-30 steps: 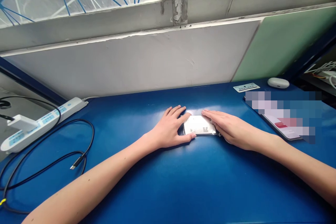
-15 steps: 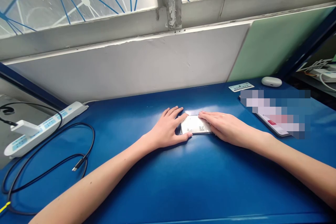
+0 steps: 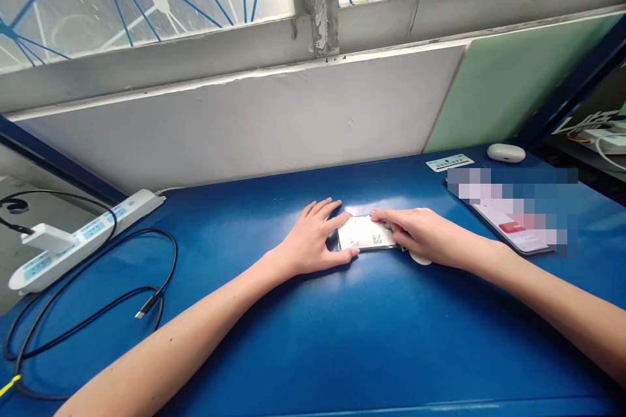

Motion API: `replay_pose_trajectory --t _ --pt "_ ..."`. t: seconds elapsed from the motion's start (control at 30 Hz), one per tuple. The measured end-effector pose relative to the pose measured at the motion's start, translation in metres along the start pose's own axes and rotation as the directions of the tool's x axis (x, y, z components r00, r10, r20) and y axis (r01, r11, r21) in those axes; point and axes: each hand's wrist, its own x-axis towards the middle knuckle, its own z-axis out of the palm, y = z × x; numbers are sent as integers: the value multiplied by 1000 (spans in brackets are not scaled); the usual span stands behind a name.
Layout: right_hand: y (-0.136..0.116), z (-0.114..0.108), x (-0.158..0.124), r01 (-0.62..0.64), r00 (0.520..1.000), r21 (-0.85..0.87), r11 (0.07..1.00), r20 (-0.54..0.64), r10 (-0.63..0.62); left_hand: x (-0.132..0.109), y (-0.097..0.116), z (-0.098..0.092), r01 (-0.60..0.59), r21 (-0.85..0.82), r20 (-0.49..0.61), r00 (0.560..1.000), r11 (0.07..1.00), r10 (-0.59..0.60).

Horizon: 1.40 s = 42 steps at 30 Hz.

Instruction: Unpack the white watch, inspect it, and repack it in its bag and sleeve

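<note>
A flat white rectangle [image 3: 366, 232] with grey marks and a dark edge lies on the blue table, its kind unclear. My left hand [image 3: 310, 241] is spread beside its left end, thumb at the near edge and index finger by the far corner. At the right end, my right hand [image 3: 425, 234] has its index finger stretched along the far edge and the other fingers curled. A pale rounded piece [image 3: 421, 260] shows from under this hand. Most of that piece is hidden, and I cannot tell what the curled fingers grip.
A phone [image 3: 508, 225], partly pixelated, lies to the right. Behind it are a card [image 3: 450, 162] and a white earbud case [image 3: 506, 153]. On the left, a power strip [image 3: 92, 228] holds a charger [image 3: 46, 238], with a looped black cable [image 3: 92, 326] nearby.
My right hand's fingers have curled in from lying flat together, and its index finger now stands apart. The pale rounded piece has come into sight under it. My left hand stays in place.
</note>
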Motion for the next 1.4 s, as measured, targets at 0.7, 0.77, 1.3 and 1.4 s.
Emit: replay_pose_trajectory --t 0.7,0.77,1.3,1.4 --pt "2 -3 -1 -28 1000 74 997 13 27 0 0 0 -5 5 -10 1000 1000 5" --pt "3 -4 0 -1 1000 75 997 10 0 0 0 0 -6 3 -15 1000 1000 6" --pt "2 -7 0 38 999 58 998 6 -38 -1 -2 1 -10 2 -17 1000 1000 10" --pt "0 -11 1 45 999 58 997 25 -46 -1 -2 2 -12 11 -8 1000 1000 12"
